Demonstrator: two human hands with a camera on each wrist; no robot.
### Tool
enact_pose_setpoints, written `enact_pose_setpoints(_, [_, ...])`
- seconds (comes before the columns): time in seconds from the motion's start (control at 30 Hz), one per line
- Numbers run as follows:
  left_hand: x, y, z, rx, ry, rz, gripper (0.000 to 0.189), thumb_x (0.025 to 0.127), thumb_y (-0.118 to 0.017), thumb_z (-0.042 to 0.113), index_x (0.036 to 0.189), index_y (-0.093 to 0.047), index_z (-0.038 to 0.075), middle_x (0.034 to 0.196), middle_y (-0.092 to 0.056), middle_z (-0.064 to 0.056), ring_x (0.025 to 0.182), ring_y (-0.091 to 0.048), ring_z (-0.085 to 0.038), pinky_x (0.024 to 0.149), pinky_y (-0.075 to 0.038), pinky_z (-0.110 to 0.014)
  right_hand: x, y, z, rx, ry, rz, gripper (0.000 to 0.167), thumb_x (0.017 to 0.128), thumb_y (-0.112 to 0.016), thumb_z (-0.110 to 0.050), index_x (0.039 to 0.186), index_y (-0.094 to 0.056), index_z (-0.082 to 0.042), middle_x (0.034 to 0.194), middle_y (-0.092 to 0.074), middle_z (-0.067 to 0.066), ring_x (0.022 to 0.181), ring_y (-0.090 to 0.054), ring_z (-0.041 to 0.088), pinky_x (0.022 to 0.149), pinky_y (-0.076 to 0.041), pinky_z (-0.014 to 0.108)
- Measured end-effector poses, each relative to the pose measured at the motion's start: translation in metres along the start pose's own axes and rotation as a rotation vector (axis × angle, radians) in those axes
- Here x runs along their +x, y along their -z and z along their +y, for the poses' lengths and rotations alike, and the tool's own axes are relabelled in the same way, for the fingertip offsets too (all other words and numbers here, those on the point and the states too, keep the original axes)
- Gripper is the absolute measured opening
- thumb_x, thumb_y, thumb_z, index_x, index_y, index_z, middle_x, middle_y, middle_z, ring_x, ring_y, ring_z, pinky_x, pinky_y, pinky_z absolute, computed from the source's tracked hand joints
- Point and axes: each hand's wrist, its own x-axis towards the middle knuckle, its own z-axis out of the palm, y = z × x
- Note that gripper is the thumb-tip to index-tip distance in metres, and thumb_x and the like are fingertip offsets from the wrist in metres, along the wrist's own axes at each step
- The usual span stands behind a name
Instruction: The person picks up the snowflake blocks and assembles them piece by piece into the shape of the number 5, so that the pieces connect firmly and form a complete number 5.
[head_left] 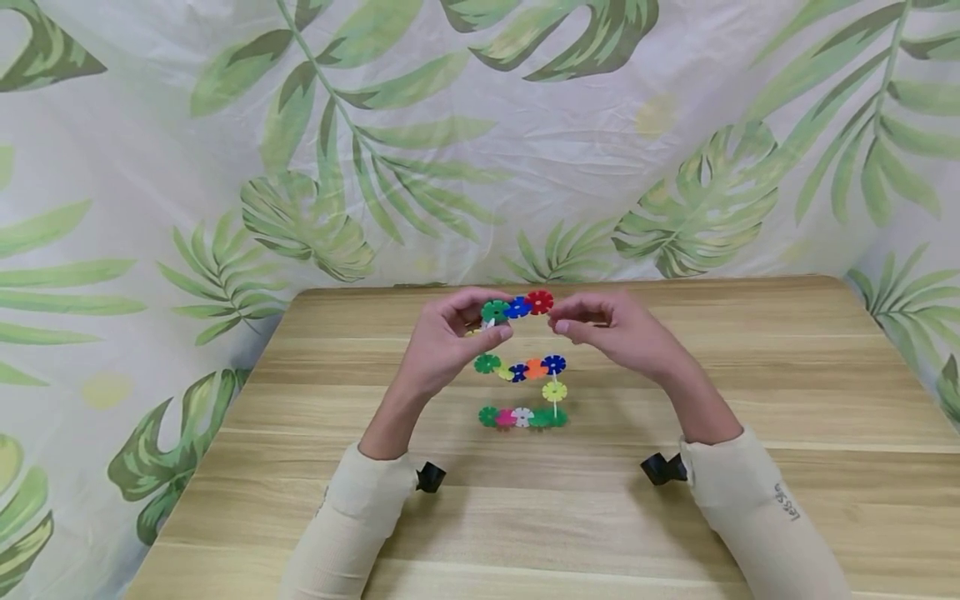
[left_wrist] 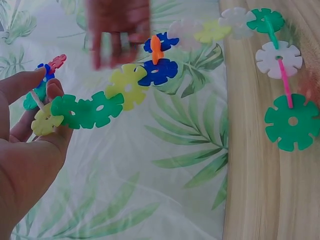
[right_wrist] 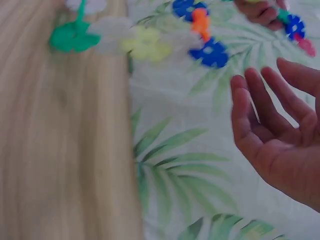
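A zigzag structure of interlocking notched plastic discs stands on the table, its lowest row of green, pink and white discs [head_left: 522, 417] near the tabletop. My left hand [head_left: 453, 342] grips the upper left part, fingers around a yellow disc [left_wrist: 47, 122] and its neighbours. From there the top row runs right through a green disc [head_left: 495, 312] and a blue disc [head_left: 517, 308] to a red disc [head_left: 539, 302]. Just right of the red disc is my right hand [head_left: 618, 333]. The right wrist view shows that hand [right_wrist: 287, 145] with loosely bent fingers and nothing between them.
Under the structure is a wooden table [head_left: 585, 525]. A leaf-patterned cloth [head_left: 555, 158] hangs behind its far edge. Black wrist-worn devices [head_left: 431, 477] stick out from both sleeves. A middle row with an orange disc [head_left: 536, 368] sits below the hands.
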Motion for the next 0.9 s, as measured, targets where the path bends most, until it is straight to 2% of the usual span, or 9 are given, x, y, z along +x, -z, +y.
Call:
enact_pose_setpoints(0.1, [-0.001,0.001,0.000,0.004,0.010,0.013,0.032,0.093,-0.074,-0.006,0.125,-0.071,-0.006,0.082,-0.062,0.005,0.067,-0.046,-0.015,0.058,-0.039,-0.021,0.005,0.003,0.014,0.029,-0.061,-0.160,0.032,0.111,-0.060,-0.020,0.138,-0.069,-0.006,0.132,-0.074,0.015,0.120,-0.072,0.026,0.103,-0.061,0.044])
enact_pose_setpoints(0.2, [-0.001,0.002,-0.001,0.001,0.016,0.019,0.031,0.093,-0.073,-0.006,0.124,-0.070,-0.007,0.092,-0.068,0.005,0.071,-0.051,-0.013,0.059,-0.040,-0.021,0.009,0.003,0.024,0.041,-0.084,-0.275,0.033,0.113,-0.056,-0.021,0.140,-0.067,-0.006,0.135,-0.073,0.018,0.124,-0.071,0.028,0.105,-0.060,0.048])
enact_pose_setpoints(0.3, [0.000,0.002,0.000,-0.003,0.014,0.021,0.030,0.094,-0.072,-0.006,0.124,-0.070,-0.008,0.097,-0.070,0.005,0.074,-0.056,-0.012,0.061,-0.041,-0.021,0.012,0.002,0.029,0.040,-0.075,-0.341,0.034,0.113,-0.055,-0.022,0.140,-0.068,-0.005,0.139,-0.071,0.019,0.125,-0.070,0.029,0.106,-0.059,0.054])
enact_pose_setpoints(0.4, [0.000,0.002,0.000,-0.003,0.006,0.024,0.029,0.094,-0.071,-0.006,0.123,-0.070,-0.009,0.095,-0.068,0.005,0.074,-0.055,-0.012,0.061,-0.041,-0.021,0.014,0.000,0.031,0.031,-0.080,-0.386,0.036,0.114,-0.053,-0.021,0.143,-0.066,-0.004,0.145,-0.068,0.016,0.129,-0.068,0.030,0.106,-0.059,0.056])
enact_pose_setpoints(0.63, [0.001,0.002,0.001,0.008,-0.010,0.034,0.026,0.096,-0.071,-0.004,0.121,-0.071,-0.008,0.089,-0.067,0.007,0.070,-0.052,-0.013,0.061,-0.039,-0.022,0.012,-0.004,0.036,0.053,-0.090,-0.388,0.039,0.115,-0.051,-0.024,0.145,-0.064,-0.002,0.150,-0.064,0.016,0.135,-0.064,0.032,0.105,-0.060,0.049])
enact_pose_setpoints(0.77, [0.001,0.002,0.000,0.017,-0.012,0.037,0.024,0.097,-0.071,-0.004,0.121,-0.072,-0.007,0.089,-0.069,0.007,0.071,-0.053,-0.014,0.060,-0.040,-0.022,0.008,0.000,0.035,0.053,-0.072,-0.332,0.037,0.113,-0.055,-0.026,0.141,-0.066,-0.004,0.144,-0.067,0.018,0.127,-0.068,0.030,0.105,-0.060,0.053])
enact_pose_setpoints(0.9, [0.001,0.002,0.000,0.017,-0.014,0.039,0.024,0.096,-0.071,-0.005,0.120,-0.072,-0.007,0.089,-0.069,0.007,0.069,-0.052,-0.014,0.060,-0.040,-0.022,0.004,0.004,0.030,0.050,-0.054,-0.254,0.033,0.111,-0.060,-0.024,0.138,-0.069,-0.007,0.135,-0.072,0.017,0.119,-0.072,0.028,0.102,-0.061,0.052])
